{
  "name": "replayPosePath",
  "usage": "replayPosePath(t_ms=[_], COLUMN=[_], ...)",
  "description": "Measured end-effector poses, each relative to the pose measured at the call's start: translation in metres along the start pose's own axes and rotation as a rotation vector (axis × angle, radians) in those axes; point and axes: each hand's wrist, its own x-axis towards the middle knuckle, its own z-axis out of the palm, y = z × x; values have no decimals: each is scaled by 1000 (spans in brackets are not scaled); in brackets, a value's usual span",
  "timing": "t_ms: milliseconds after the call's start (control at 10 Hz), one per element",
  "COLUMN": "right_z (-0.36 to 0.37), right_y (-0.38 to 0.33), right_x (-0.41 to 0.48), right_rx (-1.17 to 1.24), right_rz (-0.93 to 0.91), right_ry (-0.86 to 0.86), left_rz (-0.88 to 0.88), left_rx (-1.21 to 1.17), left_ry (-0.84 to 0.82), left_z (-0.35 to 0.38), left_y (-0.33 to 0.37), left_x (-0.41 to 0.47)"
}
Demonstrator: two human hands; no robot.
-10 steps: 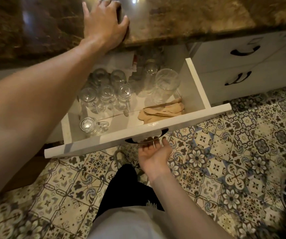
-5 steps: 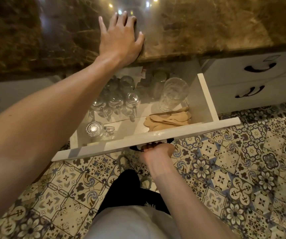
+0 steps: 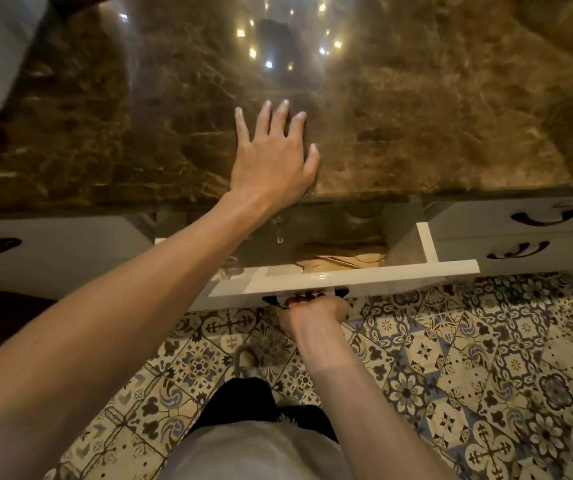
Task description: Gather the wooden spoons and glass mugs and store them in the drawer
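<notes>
Brown marble countertop [image 3: 416,116] bore the flat, released left hand [image 3: 273,161]; the right hand [image 3: 316,308] grasped the drawer [image 3: 364,273] handle [image 3: 307,295], wooden spoons [image 3: 340,259] inside.

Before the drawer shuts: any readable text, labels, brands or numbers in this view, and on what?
None: no readable word, number or brand shows anywhere in the head view.
drawer front, handle held by the right hand: blank white.
wooden spoons inside: no marking visible.
marble countertop under the left hand: only veining and light reflections.
floor tiles: ornamental patterns, no lettering.
neighbouring drawer fronts: handles only.
</notes>
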Motion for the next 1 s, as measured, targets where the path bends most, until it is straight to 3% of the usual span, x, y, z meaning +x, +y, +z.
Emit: replayPosePath(t_ms=[100,200,300,400,500,800,1000], right_z=[28,48,71,89,109,115,101], right_y=[0,-6,-11,-13,-21,-26,-23], right_x=[15,12,11,16,19,12,2], right_rx=[-19,-174,-66,-92,225,213,73], right_rz=[47,-22,27,-21,84,100,91], right_ry=[-86,-106,-133,-29,-245,-201,-138], left_rz=[4,0,10,27,45,61,48], left_rx=[-11,-32,-24,-15,14,69,41], left_ry=[0,0,-35,-53,-49,-2,-41], left_z=[-1,-1,0,3,7,15,7], left_y=[1,1,1,1,0,1,2], left_x=[2,5,8,9,12,11,10])
